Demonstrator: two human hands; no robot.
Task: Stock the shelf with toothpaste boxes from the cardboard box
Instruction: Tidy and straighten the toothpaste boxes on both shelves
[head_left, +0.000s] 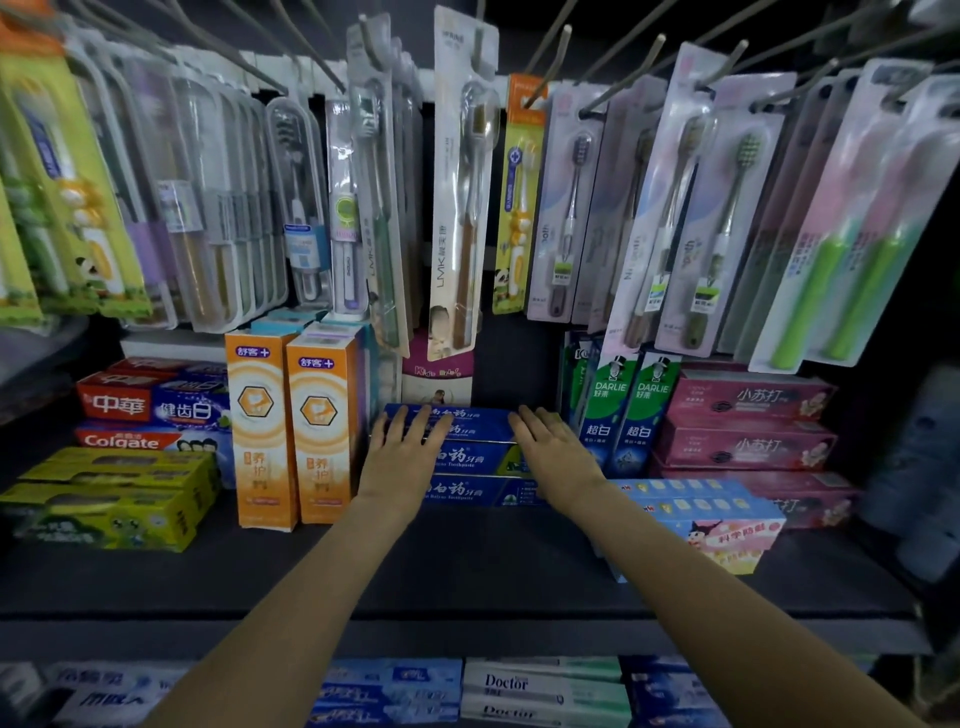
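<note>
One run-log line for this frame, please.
left hand flat on blue toothpaste stack | right hand flat on it | no grip

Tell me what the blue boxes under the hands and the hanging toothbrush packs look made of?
Blue toothpaste boxes: seemingly glossy printed cardboard, with sharp folded edges and a slight sheen. Toothbrush packs: apparently clear moulded plastic over printed card backing, since the brushes show through and the fronts glint.

Hands (475, 447) atop stacked boxes (480, 460)
</note>
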